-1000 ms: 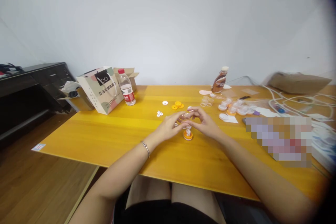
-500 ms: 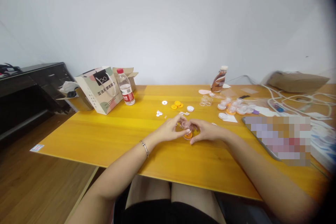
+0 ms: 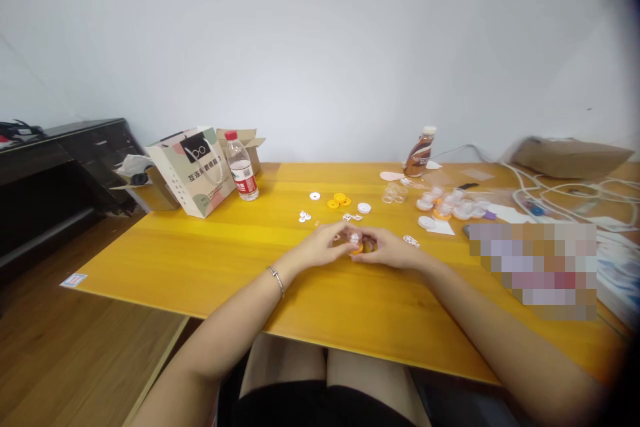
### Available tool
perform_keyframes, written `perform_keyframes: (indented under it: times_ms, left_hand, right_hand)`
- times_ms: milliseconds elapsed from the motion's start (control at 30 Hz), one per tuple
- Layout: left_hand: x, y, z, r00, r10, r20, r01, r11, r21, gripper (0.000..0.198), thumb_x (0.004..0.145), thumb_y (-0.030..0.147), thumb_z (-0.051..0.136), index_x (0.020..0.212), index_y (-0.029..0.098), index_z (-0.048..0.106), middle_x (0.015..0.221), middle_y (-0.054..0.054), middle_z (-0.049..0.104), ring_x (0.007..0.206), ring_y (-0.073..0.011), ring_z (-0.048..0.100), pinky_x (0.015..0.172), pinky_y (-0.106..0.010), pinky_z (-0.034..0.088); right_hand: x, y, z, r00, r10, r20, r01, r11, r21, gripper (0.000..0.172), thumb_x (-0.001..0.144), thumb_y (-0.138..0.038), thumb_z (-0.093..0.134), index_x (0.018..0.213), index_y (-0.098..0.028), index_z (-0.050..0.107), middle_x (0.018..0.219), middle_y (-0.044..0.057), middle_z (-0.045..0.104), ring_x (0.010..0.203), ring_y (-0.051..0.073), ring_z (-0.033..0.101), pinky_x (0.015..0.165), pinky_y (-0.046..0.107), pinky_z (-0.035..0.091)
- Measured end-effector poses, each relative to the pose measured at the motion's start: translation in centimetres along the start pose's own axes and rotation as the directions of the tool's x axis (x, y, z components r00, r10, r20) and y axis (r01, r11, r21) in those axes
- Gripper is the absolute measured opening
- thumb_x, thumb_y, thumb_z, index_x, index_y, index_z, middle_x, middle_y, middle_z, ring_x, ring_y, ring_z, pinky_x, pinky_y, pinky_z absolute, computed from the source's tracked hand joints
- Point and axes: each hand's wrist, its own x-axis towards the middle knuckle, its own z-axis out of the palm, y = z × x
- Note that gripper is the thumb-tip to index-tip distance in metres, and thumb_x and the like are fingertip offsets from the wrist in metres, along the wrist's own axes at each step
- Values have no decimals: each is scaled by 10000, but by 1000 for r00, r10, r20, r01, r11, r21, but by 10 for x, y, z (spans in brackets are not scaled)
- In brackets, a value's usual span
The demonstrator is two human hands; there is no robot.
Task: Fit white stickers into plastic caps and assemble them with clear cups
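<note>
Between my two hands is a small round orange base (image 3: 357,249) with a clear plastic dome (image 3: 355,238) over it and something white inside. Fingers of my left hand (image 3: 323,245) curl around the left side of this piece, the thumb near its front. My right hand (image 3: 393,248) closes on it from the right, its thumb by the orange base. The fingertips partly hide the piece. Just beyond my hands lie small white dotted pieces (image 3: 353,217). Another dotted white piece (image 3: 411,241) rests beside my right wrist.
Farther back are yellow discs (image 3: 339,201), white rings (image 3: 364,208), small white parts (image 3: 305,216), clear domes (image 3: 394,193) and several domed pieces (image 3: 453,203). A water bottle (image 3: 243,170), paper bag (image 3: 193,173), brown drink bottle (image 3: 420,152) and white cables (image 3: 565,193) stand or lie around.
The clear dome, held tilted above the orange base before, is now down on it. My right hand's fingers and thumb have closed in around the piece. The view has shifted slightly.
</note>
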Motion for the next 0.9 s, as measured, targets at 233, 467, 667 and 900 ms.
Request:
perform_keyframes:
  times_ms: [233,467,667,900]
  left_hand:
    - [7,-11,-7,939,-55,-339,47,998,-30,213,745,311,596,860,133,579,861,-56,638,801,-138,584,766,-258,442]
    - [6,-9,-8,912,-104,-398,93,995,-46,204,726,329,602,743,130,558,732,-26,632,677,-113,567,666,-232,448]
    - [6,-5,-7,892,-154,-425,126,988,-93,267,706,384,615,697,137,515,651,1,582,595,-90,519,594,-216,421]
    - [6,-9,-11,915,-116,-387,51,983,-174,254,752,391,576,785,143,533,765,-22,610,699,-110,551,683,-239,428]
  right_hand:
    - [6,-1,3,985,91,-149,-19,904,427,275,644,-330,686,839,-184,561,887,32,650,825,154,611,831,337,440]
    - [6,-2,13,932,-74,-355,173,951,255,299,645,-333,689,882,-190,573,944,54,641,851,186,615,850,380,472]
    - [0,-3,17,814,-345,-468,289,938,-190,273,721,-290,622,977,-200,587,999,85,625,939,220,585,882,414,457]
    - [4,-11,19,874,-140,-466,248,952,179,295,647,-335,694,886,-202,585,958,68,654,899,207,613,868,397,470]
